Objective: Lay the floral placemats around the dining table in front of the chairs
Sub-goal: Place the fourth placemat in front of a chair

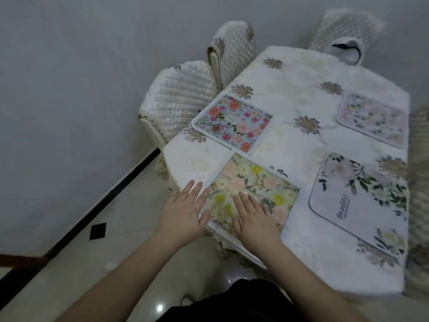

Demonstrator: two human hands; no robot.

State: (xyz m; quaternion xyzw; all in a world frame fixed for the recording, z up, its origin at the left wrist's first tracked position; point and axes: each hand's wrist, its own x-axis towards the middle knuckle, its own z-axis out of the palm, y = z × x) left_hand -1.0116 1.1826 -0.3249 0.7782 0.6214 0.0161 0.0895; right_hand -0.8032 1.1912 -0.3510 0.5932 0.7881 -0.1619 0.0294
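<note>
Dining table (301,108): covered by a white cloth with gold flower motifs, set at an angle to the view, its near-left corner toward the person.

Chairs: two in quilted cream covers at the table's left side, one (183,96) nearer and one (232,49) behind it; a third (348,26) at the far end, with a white item edged in dark trim draped over its back.

White leaf placemat (362,205): largest mat, on the right near portion of the table, pale with dark green leaves and lettering along one edge.

Yellow-flower placemat (267,184): at the near-left corner, lying flat under both hands.

Blue rose placemat (234,124): on the left side, in front of the nearer quilted chair, just beyond the yellow-flower mat; apart from it.

Pink placemat (373,117): far right, pale blooms, somewhat blurred.

Right hand (253,217): fingers straight and spread, palm pressed flat on the yellow-flower mat.

Left hand (185,210): fingers straight, resting over the mat's left edge, fingertips on the cloth; nothing gripped.

Floor (120,231): pale tile with a black border strip and a black diamond inset.
</note>
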